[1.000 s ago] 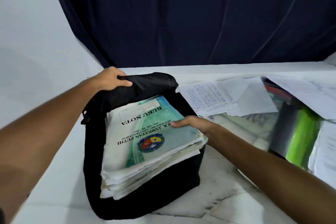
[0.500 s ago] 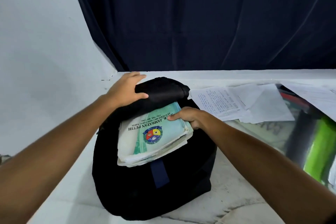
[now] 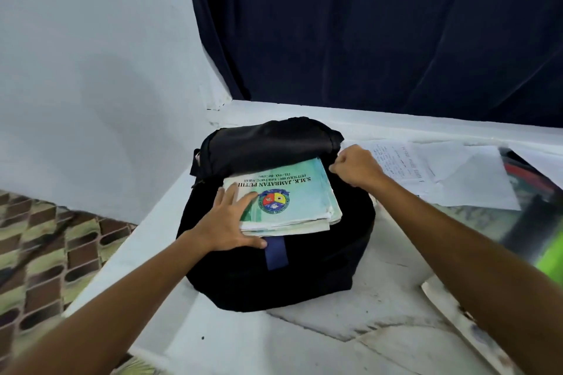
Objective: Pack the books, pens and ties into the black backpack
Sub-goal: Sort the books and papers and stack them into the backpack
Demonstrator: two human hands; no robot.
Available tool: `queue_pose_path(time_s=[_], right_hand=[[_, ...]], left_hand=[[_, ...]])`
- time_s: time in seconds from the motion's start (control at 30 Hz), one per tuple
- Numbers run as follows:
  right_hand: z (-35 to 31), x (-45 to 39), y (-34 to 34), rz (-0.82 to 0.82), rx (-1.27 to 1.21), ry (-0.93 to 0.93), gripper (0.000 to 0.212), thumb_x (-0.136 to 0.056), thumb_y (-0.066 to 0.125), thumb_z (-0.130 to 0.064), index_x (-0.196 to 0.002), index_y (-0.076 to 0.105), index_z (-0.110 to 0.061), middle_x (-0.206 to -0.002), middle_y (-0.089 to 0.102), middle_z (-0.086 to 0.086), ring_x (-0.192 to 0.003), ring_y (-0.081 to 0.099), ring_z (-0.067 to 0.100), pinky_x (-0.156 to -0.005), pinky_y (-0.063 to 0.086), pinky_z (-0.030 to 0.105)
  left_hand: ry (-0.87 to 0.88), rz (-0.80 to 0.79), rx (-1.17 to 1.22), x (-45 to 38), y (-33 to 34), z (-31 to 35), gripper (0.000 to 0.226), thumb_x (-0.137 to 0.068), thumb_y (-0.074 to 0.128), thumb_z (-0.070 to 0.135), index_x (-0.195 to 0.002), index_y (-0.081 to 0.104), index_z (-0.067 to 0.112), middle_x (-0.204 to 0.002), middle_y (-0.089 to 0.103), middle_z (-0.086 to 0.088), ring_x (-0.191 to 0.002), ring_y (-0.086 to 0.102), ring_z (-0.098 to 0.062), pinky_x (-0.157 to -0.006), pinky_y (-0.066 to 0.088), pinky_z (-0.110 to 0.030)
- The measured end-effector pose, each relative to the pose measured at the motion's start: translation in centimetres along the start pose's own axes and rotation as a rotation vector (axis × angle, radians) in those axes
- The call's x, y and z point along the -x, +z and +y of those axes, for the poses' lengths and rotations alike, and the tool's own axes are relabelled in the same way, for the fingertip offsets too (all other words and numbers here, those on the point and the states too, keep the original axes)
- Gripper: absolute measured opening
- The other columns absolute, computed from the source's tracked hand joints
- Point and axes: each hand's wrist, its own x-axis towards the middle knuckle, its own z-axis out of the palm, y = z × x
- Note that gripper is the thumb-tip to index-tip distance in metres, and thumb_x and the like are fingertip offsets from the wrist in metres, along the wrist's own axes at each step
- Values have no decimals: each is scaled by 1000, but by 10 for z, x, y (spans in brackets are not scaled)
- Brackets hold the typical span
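Black backpack (image 3: pixel 274 271) lies on the white worktop (image 3: pixel 380 298), in the corner by the wall, its opening facing the dark curtain (image 3: pixel 380 27). A stack of books (image 3: pixel 292 204) sits half inside the backpack: far end tucked under the top flap, near end projecting over the backpack's front panel. Top cover is green, printed "S.M.K. JAMBATAN PUTIH", with a round crest.

Left hand (image 3: pixel 228 222): fingers spread flat on the near-left corner of the books, thumb against the backpack just below the stack; open, pressing, not gripping. Right hand (image 3: pixel 355 166): closed into a fist at the backpack's right edge, beside the far-right corner of the books. It appears to pinch the rim of the opening; what it holds cannot be made out. The two hands are well apart, one on either side of the stack.

To the right of the backpack: loose handwritten papers (image 3: pixel 426 173) on the worktop, and beyond them a blurred green object (image 3: pixel 551 256). No pens or ties identifiable.
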Motion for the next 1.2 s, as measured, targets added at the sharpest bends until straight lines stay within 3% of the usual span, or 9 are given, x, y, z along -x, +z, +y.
queue_pose_path(time_s=[0.13,0.23,0.37,0.47,0.57,0.63,0.77,0.93,1.2], right_hand=[[39,13,-3,-72,-26,136,50,-92,60,-37,-128,51,-4,-127,56,16,-114,55,34,-88,45,37],[58,26,11,-179,-234,216,52,-94,55,-44,-129,51,-6,-126,59,13,-114,57,33,-90,47,39],[61,42,29,-174,-290,106,37,-100,47,-26,-132,56,-10,-132,58,10,-113,56,25,-83,47,30],[62,49,32,-182,-346,112,32,-97,43,-12,-121,64,-15,-117,67,9,-103,64,29,-88,54,42],[66,55,28,-196,-449,184,35,-93,38,1,-96,67,-18,-80,65,8,-64,60,21,-53,46,27],[70,55,25,-122,-459,194,29,-88,39,6,-78,60,-11,-67,54,10,-53,49,20,-48,36,25],[72,48,8,12,-536,209,21,-84,40,7,-78,53,-9,-70,46,15,-59,47,25,-48,39,33],[63,50,4,-59,-512,128,21,-91,45,3,-77,60,-3,-67,56,15,-54,53,25,-45,44,28],[60,66,1,-145,-393,94,14,-93,49,-2,-89,63,1,-74,62,14,-55,63,24,-45,49,25]], left_hand=[[-59,104,55,-2,13,3,142,-33,47,101,-154,21,33,-163,-2,-9,-147,-16,-41,-120,6,-56],[-77,172,54,-1,20,7,118,-53,66,80,-154,28,31,-163,9,-14,-149,-6,-39,-121,7,-52],[-82,213,36,-1,23,13,123,-46,54,92,-150,38,26,-156,27,-19,-148,12,-39,-122,9,-49],[-83,230,14,-5,23,28,106,-59,69,75,-145,46,18,-144,42,-22,-143,25,-36,-121,12,-48],[-106,211,-3,-12,24,41,106,-57,72,75,-143,49,17,-134,49,-21,-137,32,-39,-118,18,-50],[-121,192,-1,-14,21,44,104,-58,74,73,-143,49,18,-132,49,-21,-135,33,-39,-117,19,-50],[-133,196,65,-5,16,49,94,-65,80,58,-143,49,17,-147,39,-24,-143,23,-33,-121,14,-46],[-149,249,173,-4,8,45,90,-57,88,53,-134,60,16,-148,41,-17,-141,27,-30,-118,24,-39],[-141,111,-96,-14,-18,73,68,-53,87,60,-105,67,23,-113,60,-2,-118,53,-29,-95,48,-43]])
